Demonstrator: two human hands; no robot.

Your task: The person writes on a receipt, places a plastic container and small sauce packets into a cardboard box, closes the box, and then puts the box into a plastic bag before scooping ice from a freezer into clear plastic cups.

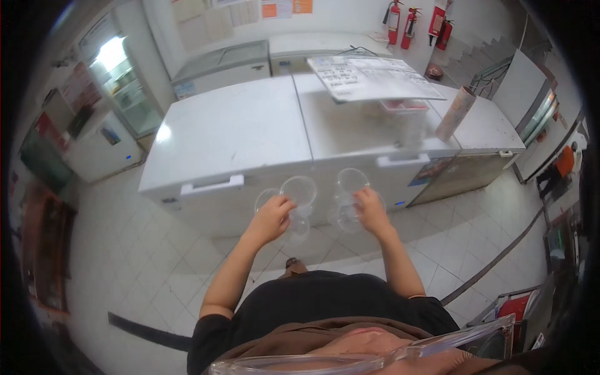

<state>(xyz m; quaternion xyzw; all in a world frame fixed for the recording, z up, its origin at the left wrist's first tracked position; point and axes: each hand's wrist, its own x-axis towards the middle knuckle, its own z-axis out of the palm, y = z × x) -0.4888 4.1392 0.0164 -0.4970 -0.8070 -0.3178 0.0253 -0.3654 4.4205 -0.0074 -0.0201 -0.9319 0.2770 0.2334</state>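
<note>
My left hand (275, 216) grips clear plastic cups (299, 188) by their rims, with their open mouths facing up. At least two of them show, and see-through overlaps hide the exact number. To the right, my right hand (371, 210) pinches more clear plastic cups (352, 180) in the same way. Both hands are raised in front of my body, apart from each other. Beyond them stands a white chest freezer (234, 126) with its lid down, and the cups appear in front of its front wall. Whether any cup touches that wall I cannot tell.
A board with handwriting (375, 79) sits above a clear container (412, 124) on the freezers. Beside it stands a cardboard tube (455, 113). Fire extinguishers (408, 29) hang on the back wall. Dark strips (497, 255) cross the tiled floor (140, 262). Another person (560, 166) is at far right.
</note>
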